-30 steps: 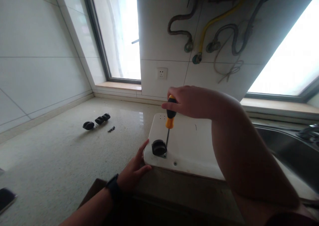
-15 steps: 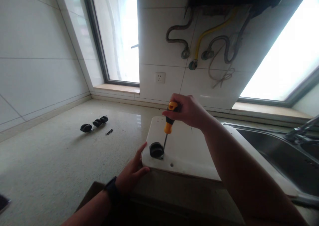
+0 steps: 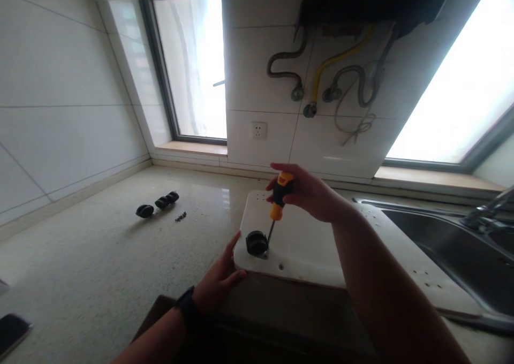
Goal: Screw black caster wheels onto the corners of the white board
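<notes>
My right hand [image 3: 313,194] holds a yellow-and-black screwdriver [image 3: 277,198] by its handle, some fingers loosened around it. The thin shaft slants down to the base of a black caster wheel [image 3: 256,243], which sits near the left corner of a white board [image 3: 309,251]. Whether the tip is seated in a screw is too small to tell. My left hand [image 3: 219,279] grips the board's left corner, with fingers along the side and thumb at the front edge. A round metal fitting [image 3: 281,266] shows in the board close to the caster.
On the speckled countertop [image 3: 120,278] to the left lie loose black casters [image 3: 167,199] and a small pile of screws [image 3: 180,217]. A dark phone-like object [image 3: 13,333] is at the lower left. The steel sink [image 3: 433,241] and faucet [image 3: 488,211] are at the right.
My right hand's fingers have loosened and shifted around the screwdriver handle. The camera view has tilted slightly upward. My left hand stays on the board's corner.
</notes>
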`<state>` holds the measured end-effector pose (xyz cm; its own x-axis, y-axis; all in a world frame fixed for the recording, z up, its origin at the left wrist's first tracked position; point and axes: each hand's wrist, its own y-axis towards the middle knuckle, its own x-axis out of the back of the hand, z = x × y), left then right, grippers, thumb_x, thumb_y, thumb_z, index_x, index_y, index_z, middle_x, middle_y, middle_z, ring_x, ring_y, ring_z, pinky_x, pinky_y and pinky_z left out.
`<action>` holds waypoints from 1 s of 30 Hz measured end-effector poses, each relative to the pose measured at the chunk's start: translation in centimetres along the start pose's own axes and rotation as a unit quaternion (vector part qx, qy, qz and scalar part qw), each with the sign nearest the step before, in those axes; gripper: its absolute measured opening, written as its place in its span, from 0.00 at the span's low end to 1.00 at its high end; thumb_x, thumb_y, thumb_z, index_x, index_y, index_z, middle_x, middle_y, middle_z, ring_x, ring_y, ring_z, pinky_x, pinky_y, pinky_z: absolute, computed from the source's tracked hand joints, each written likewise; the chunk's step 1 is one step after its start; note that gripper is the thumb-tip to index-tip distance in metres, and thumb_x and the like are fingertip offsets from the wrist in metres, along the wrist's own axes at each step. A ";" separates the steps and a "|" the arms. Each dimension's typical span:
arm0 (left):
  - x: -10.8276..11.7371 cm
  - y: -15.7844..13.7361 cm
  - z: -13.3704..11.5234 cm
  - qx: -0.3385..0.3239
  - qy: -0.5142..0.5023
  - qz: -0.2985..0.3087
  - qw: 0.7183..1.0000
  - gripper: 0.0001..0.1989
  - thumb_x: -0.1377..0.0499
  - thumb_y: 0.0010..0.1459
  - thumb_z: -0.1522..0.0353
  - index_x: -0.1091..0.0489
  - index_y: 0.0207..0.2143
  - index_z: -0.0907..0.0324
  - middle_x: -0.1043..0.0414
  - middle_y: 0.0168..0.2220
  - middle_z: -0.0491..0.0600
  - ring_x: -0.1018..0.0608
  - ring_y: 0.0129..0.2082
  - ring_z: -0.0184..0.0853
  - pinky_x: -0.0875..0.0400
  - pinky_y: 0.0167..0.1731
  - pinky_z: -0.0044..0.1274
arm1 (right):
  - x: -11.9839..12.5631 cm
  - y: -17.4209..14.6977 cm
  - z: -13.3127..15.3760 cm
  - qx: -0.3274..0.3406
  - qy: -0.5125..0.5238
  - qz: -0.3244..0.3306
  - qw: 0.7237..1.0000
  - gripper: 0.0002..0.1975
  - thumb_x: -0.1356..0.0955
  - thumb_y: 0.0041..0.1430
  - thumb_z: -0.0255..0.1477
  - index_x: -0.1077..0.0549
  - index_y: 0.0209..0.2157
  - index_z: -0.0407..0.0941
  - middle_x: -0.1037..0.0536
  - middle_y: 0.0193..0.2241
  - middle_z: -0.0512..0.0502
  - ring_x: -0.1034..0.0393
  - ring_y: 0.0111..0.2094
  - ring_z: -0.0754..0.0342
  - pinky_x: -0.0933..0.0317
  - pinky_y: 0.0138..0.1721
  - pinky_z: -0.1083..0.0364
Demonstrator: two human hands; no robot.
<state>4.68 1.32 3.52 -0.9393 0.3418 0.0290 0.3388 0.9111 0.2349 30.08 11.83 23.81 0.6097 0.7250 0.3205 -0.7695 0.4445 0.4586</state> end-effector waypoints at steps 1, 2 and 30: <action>0.1 -0.1 0.2 -0.004 0.015 -0.003 1.000 0.47 0.38 0.63 0.54 0.64 0.73 0.52 0.48 0.72 0.59 0.41 0.70 0.52 0.53 0.68 0.48 | -0.2 0.0 0.2 -0.003 -0.027 -0.018 0.999 0.29 0.29 0.63 0.28 0.39 0.63 0.55 0.25 0.47 0.46 0.23 0.47 0.51 0.29 0.50 0.48; 0.2 -0.1 0.4 -0.004 0.031 -0.006 0.999 0.47 0.39 0.63 0.55 0.63 0.73 0.53 0.50 0.72 0.58 0.43 0.70 0.52 0.54 0.68 0.48 | -0.6 0.1 0.4 -0.010 -0.066 -0.038 0.997 0.29 0.28 0.62 0.30 0.38 0.62 0.54 0.25 0.46 0.46 0.23 0.45 0.51 0.29 0.48 0.50; 0.5 -0.5 0.6 -0.029 -0.107 0.045 0.993 0.43 0.38 0.65 0.60 0.61 0.73 0.47 0.52 0.73 0.53 0.45 0.71 0.49 0.51 0.69 0.46 | -3.7 2.5 6.7 -0.136 -0.549 -0.071 0.822 0.20 0.27 0.59 0.39 0.30 0.47 0.43 0.22 0.41 0.42 0.27 0.39 0.50 0.36 0.41 0.53</action>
<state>4.07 1.17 2.87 -0.8705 0.4676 -0.1537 0.4110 0.8623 0.2957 27.14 6.71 29.37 0.3861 -0.1903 0.9026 -0.5992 0.6922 0.4022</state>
